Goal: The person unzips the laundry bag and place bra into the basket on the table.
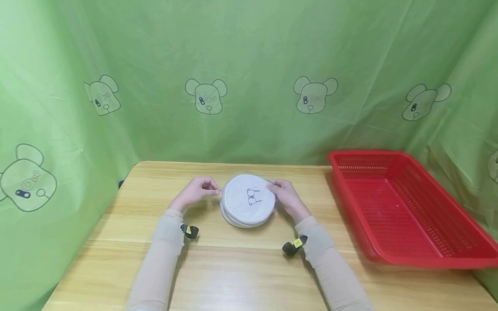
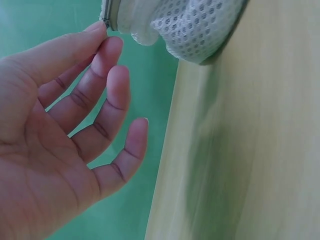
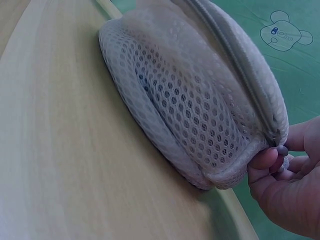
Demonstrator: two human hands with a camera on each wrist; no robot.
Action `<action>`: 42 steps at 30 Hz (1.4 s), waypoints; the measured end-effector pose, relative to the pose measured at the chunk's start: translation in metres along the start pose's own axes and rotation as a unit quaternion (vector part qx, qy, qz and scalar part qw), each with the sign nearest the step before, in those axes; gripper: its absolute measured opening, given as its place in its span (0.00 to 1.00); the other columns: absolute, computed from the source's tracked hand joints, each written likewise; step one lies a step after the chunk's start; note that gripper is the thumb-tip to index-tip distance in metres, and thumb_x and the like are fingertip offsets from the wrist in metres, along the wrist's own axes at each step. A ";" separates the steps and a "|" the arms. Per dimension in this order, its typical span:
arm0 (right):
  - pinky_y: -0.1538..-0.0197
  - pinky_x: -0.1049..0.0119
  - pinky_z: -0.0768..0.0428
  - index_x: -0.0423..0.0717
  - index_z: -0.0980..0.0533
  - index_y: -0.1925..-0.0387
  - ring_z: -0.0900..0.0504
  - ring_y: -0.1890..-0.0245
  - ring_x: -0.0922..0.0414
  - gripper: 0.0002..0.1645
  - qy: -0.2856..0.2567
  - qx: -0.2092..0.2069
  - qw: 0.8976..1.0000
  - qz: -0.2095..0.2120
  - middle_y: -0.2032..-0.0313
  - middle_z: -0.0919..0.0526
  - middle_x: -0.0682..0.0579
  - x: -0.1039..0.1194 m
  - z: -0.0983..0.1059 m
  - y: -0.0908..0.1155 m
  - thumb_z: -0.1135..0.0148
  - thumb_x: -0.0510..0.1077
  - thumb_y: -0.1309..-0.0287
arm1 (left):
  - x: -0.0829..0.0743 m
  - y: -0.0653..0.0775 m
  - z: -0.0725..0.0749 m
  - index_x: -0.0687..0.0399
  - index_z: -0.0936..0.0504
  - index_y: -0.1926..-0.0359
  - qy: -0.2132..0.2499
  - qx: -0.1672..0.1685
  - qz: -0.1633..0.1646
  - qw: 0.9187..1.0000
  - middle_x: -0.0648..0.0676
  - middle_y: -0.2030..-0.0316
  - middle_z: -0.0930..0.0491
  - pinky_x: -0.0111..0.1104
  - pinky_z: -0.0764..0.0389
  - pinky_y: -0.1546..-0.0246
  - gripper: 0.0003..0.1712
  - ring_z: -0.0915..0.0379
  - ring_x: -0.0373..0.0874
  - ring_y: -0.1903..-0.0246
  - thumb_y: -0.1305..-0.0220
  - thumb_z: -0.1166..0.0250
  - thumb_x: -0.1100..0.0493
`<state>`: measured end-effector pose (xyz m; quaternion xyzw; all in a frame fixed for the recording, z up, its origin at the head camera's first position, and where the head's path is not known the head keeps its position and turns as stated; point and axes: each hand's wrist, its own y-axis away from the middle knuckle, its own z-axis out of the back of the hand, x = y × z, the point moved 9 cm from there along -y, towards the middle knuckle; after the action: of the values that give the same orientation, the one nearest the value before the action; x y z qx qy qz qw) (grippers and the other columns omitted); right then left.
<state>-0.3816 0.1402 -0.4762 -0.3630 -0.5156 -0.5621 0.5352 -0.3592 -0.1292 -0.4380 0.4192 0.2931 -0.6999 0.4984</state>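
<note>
A round white mesh laundry bag (image 1: 245, 201) with a bra drawing on its lid sits on the wooden table between both hands. At its left edge, my left hand (image 1: 196, 190) pinches the zipper pull (image 2: 105, 22) between thumb and index finger, the other fingers loosely bent. On the opposite side, my right hand (image 1: 288, 196) grips the bag's rim, thumb on the lid. In the right wrist view, these fingers pinch the rim where the grey zipper (image 3: 240, 65) ends, and the honeycomb mesh side wall (image 3: 185, 110) faces the camera.
To the right stands a red plastic basket (image 1: 373, 248) with perforated walls, near the table's right edge. Green curtains (image 1: 256, 138) with bear-head prints enclose the table (image 1: 241, 276) at the back and both sides. Each wrist carries a black strap camera.
</note>
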 end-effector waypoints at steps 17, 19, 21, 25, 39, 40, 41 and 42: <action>0.61 0.72 0.22 0.31 0.27 0.51 0.24 0.67 0.61 0.16 -0.001 -0.001 1.000 0.003 0.67 0.22 0.52 0.002 -0.001 -0.001 0.46 0.40 0.33 | -0.007 0.018 -0.005 0.56 0.18 0.62 -0.002 -0.007 0.009 1.000 0.52 0.65 0.18 0.34 0.26 0.53 0.07 0.24 0.46 0.61 0.42 0.32 0.60; 0.59 0.71 0.23 0.32 0.27 0.52 0.24 0.65 0.60 0.15 0.004 -0.004 1.000 0.003 0.66 0.22 0.52 0.001 0.000 -0.002 0.46 0.40 0.33 | -0.006 0.018 -0.006 0.56 0.18 0.62 0.002 -0.005 0.011 1.000 0.53 0.65 0.18 0.35 0.26 0.53 0.08 0.24 0.48 0.60 0.42 0.31 0.60; 0.59 0.71 0.23 0.33 0.26 0.52 0.24 0.65 0.59 0.15 0.009 -0.006 1.000 0.003 0.65 0.22 0.51 0.001 0.000 -0.002 0.46 0.41 0.33 | -0.003 0.016 -0.008 0.54 0.18 0.62 0.003 -0.002 0.009 1.000 0.51 0.65 0.18 0.35 0.26 0.52 0.07 0.24 0.48 0.60 0.42 0.31 0.59; 0.58 0.71 0.23 0.32 0.26 0.52 0.24 0.65 0.59 0.15 0.015 -0.008 1.000 0.004 0.65 0.22 0.51 0.000 0.001 -0.002 0.46 0.40 0.33 | -0.004 0.018 -0.010 0.55 0.18 0.63 0.007 0.008 0.003 1.000 0.53 0.66 0.18 0.36 0.26 0.53 0.06 0.23 0.55 0.58 0.42 0.31 0.60; 0.59 0.70 0.22 0.32 0.28 0.47 0.23 0.66 0.60 0.20 0.015 0.004 1.000 0.002 0.63 0.20 0.49 -0.002 0.002 -0.003 0.43 0.42 0.35 | 0.001 0.019 -0.010 0.55 0.18 0.63 0.004 0.009 0.010 1.000 0.53 0.66 0.18 0.36 0.26 0.55 0.07 0.24 0.58 0.57 0.41 0.32 0.58; 0.59 0.70 0.22 0.31 0.28 0.47 0.23 0.67 0.60 0.20 0.010 0.005 1.000 0.000 0.65 0.20 0.51 -0.002 0.002 -0.002 0.43 0.42 0.35 | 0.002 0.019 -0.010 0.54 0.18 0.63 0.003 0.007 0.012 1.000 0.53 0.66 0.18 0.36 0.26 0.55 0.07 0.24 0.57 0.58 0.41 0.32 0.58; 0.60 0.70 0.22 0.31 0.28 0.47 0.23 0.68 0.61 0.20 0.004 0.007 1.000 0.000 0.66 0.20 0.52 -0.001 0.002 -0.002 0.42 0.42 0.35 | 0.003 0.019 -0.010 0.54 0.18 0.63 0.001 0.005 0.015 1.000 0.53 0.66 0.18 0.35 0.26 0.55 0.07 0.24 0.56 0.58 0.41 0.32 0.57; 0.61 0.70 0.22 0.31 0.28 0.47 0.23 0.69 0.61 0.21 -0.001 0.010 1.000 -0.001 0.67 0.20 0.53 -0.001 0.002 -0.002 0.42 0.42 0.36 | 0.003 0.018 -0.009 0.54 0.18 0.63 -0.002 0.003 0.016 1.000 0.52 0.66 0.18 0.35 0.26 0.55 0.08 0.24 0.54 0.59 0.41 0.32 0.57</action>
<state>-0.3841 0.1422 -0.4773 -0.3577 -0.5220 -0.5569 0.5380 -0.3396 -0.1289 -0.4454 0.4245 0.2830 -0.6934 0.5088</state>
